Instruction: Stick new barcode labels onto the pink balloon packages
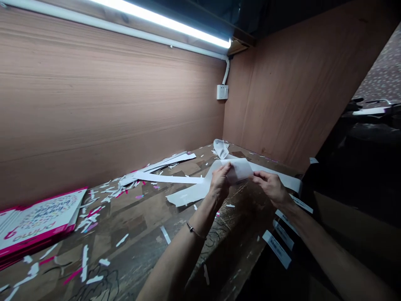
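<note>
My left hand (221, 182) is closed around a white paper strip (240, 169), its thumb lying on top near the middle. At the strip's right end, the fingertips of my right hand (268, 185) pinch the edge. Under and beside my left hand lies another torn white strip (184, 195), flat on the wooden table (140, 228). A long pale band (278, 177) runs behind my right hand to the table's right edge. Crumpled white paper (221, 148) lies just behind the held strip.
Printed white and pink sheets (44, 221) are stacked at the left. Paper offcuts (156, 167) lie along the back wall, with scraps scattered over the table. Barcode labels (277, 248) hang at the right edge. A wall socket (222, 92) sits in the corner below a lit tube (175, 23).
</note>
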A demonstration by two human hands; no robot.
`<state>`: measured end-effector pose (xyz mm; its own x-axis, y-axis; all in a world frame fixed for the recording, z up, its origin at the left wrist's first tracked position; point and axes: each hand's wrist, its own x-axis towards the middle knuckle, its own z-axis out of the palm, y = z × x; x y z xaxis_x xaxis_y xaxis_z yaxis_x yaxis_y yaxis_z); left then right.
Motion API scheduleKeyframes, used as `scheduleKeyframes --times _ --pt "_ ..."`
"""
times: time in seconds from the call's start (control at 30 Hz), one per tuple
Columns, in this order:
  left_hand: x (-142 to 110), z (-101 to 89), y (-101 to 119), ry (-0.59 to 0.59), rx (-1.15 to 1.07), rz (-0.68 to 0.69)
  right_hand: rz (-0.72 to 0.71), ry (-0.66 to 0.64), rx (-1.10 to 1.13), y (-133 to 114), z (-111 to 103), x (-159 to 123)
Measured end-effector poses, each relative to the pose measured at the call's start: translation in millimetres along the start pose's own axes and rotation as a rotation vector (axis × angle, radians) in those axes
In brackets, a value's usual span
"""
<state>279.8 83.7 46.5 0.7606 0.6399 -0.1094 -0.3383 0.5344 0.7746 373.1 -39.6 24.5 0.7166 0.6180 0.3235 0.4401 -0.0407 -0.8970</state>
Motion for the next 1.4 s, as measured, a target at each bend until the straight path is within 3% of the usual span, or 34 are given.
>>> scheduleKeyframes --times 0.17,0.27,0.33,0.43,0.5,0.57,0.6,0.63,0.67,0.7,0.77,0.83,0.93,1.07,1.23,1.33,1.4 --pt "-13 -18.8 7 0.009 0.143 0.042 -0.113 -0.054 0.029 -13 16 17" --pt "-28 -30.6 27 0.092 0.314 0.077 -0.248 -0.2 -0.049 -24 22 22" --pt "-38 -33.2 48 0.166 0.528 0.305 -0.43 -0.345 -0.163 -32 26 26" --pt "-51 -27.9 86 0.168 1.042 0.785 -0.664 -0.5 -0.302 -40 32 34" --pt "-58 -21.3 109 0.265 1.256 0.875 -0.72 -0.549 -0.387 -44 33 38" --pt "-66 -14.4 124 0.427 1.298 0.91 -0.756 -0.577 -0.483 -49 34 39" --pt "-69 -11.3 128 0.427 1.299 0.952 -0.773 -0.588 -0.529 -51 34 39" --pt "-71 -8.6 128 0.336 1.305 1.001 -0.785 -0.603 -0.57 -54 35 39" --pt "-71 -6.7 126 0.161 1.32 1.026 -0.786 -0.62 -0.603 -57 36 38" --pt "-69 -5.7 121 -0.054 1.329 1.002 -0.783 -0.643 -0.623 -59 38 37" --pt "-59 -8.3 107 -0.41 1.33 0.77 -0.772 -0.702 -0.627 -64 42 36" --pt "-44 -17.5 95 -0.538 1.329 0.49 -0.764 -0.762 -0.619 -66 46 36" --pt "-28 -38.5 88 -0.528 1.327 0.293 -0.734 -0.808 -0.641 -67 48 37" --pt "-28 -58.7 81 -0.466 1.257 0.277 -0.618 -0.86 -0.522 -66 50 39" --pt "-36 -64.7 67 -0.339 1.112 0.303 -0.342 -0.957 -0.218 -60 66 36" --pt "-37 -67.8 62 -0.269 0.984 0.277 -0.243 -0.909 -0.059 -51 74 29" --pt "-38 -69.7 58 -0.24 0.873 0.237 -0.31 -0.803 -0.073 -44 77 23"
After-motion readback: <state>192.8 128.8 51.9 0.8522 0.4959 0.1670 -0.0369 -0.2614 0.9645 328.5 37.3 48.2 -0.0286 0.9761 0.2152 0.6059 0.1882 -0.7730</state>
